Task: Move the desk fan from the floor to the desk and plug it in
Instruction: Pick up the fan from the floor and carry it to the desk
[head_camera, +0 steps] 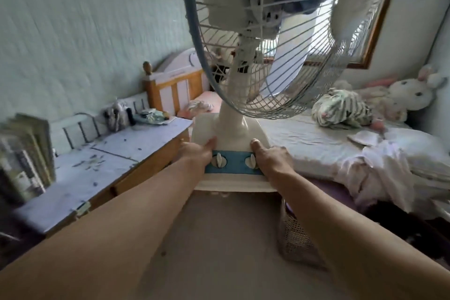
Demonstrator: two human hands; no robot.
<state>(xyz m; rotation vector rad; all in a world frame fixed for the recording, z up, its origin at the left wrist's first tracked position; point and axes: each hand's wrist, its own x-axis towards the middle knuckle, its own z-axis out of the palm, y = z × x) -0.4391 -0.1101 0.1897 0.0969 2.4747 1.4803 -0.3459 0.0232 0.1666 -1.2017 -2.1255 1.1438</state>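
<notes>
Head view: left hand (196,154), right hand (270,157) grip fan base (233,129), arms outstretched.

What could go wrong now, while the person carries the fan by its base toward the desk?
1. Both hands, left hand and right hand, grip only the base of the desk fan; its big cage sits high, so it may tip.
2. The desk already holds books and small clutter, so the base could knock them.
3. The cord is not visible; it may dangle and snag.

Blue-covered desk (102,168) with upright books (26,153); bed (304,143) with crumpled striped cloth (341,109), plush rabbit (409,95).
</notes>
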